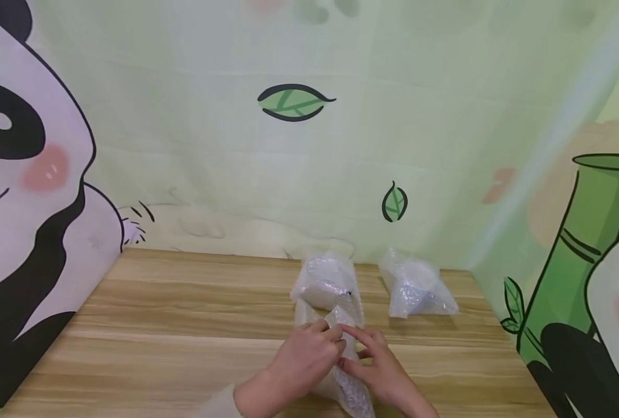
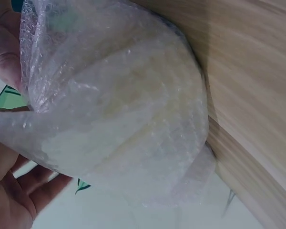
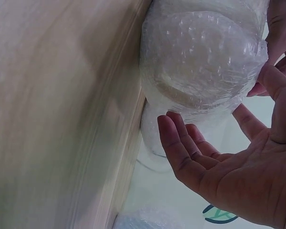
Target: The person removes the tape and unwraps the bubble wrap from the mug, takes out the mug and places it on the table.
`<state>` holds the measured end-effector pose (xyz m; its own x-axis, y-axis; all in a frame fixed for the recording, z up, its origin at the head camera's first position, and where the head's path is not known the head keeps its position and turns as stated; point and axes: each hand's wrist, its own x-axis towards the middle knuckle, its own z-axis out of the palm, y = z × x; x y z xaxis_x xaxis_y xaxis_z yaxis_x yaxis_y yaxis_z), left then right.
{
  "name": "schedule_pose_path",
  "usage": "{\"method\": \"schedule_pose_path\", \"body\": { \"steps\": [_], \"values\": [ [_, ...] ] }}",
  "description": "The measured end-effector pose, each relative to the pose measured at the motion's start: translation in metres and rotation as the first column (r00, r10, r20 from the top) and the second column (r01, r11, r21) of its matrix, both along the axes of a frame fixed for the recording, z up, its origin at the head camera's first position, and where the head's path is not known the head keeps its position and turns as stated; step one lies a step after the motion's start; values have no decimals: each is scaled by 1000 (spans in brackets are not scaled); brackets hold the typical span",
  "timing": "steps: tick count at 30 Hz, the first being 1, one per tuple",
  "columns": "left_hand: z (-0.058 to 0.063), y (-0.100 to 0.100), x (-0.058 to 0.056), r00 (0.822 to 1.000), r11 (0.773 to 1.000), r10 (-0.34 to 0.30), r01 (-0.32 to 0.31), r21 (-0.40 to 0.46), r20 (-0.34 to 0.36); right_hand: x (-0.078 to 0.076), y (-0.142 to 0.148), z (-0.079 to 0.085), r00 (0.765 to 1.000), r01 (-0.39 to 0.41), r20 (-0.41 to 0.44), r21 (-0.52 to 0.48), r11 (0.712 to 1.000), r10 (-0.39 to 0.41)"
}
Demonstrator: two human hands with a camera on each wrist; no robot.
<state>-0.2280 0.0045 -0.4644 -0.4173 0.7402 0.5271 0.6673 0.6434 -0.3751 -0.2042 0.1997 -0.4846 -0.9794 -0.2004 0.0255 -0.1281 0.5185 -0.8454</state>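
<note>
A rounded object in clear bubble wrap [image 1: 351, 383] lies at the front of the wooden table, between the two hands; the wrap hides what kind it is. The left hand [image 1: 311, 357] bends its fingers over the top and grips a fold of the wrap. In the left wrist view, the wrapped bundle [image 2: 128, 105] bulges, with a flap running to the hand [image 2: 12, 205]. From the other side, the right hand [image 1: 379, 368] holds the wrap's edge with thumb and index finger. Its other fingers spread loosely below the bundle [image 3: 200, 57] in the right wrist view.
Just behind the hands lies another bubble-wrapped bundle [image 1: 325, 278]. A separate wrapped bundle [image 1: 419, 284] with a bluish part rests at the back right. The table [image 1: 194, 307] ends against a printed backdrop [image 1: 210, 174] with a panda and bamboo.
</note>
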Motion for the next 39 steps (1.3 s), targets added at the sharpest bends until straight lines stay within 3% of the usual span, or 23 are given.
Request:
{"method": "schedule_pose_path", "body": {
  "steps": [5,9,22,39],
  "values": [
    [-1,0,-2,999,998,-42,41,-42,-26,1,0,0,1000,3,10,9,1000,-3],
    [0,0,-1,999,998,-46,46,-51,-1,2,1,0,999,5,38,17,1000,-6],
    [-2,3,-2,999,999,-32,32,-1,16,1,2,-1,998,-17,59,15,1000,16],
    [-2,3,-6,993,998,-43,36,60,106,-2,2,-2,999,-28,44,11,1000,27]
  ]
}}
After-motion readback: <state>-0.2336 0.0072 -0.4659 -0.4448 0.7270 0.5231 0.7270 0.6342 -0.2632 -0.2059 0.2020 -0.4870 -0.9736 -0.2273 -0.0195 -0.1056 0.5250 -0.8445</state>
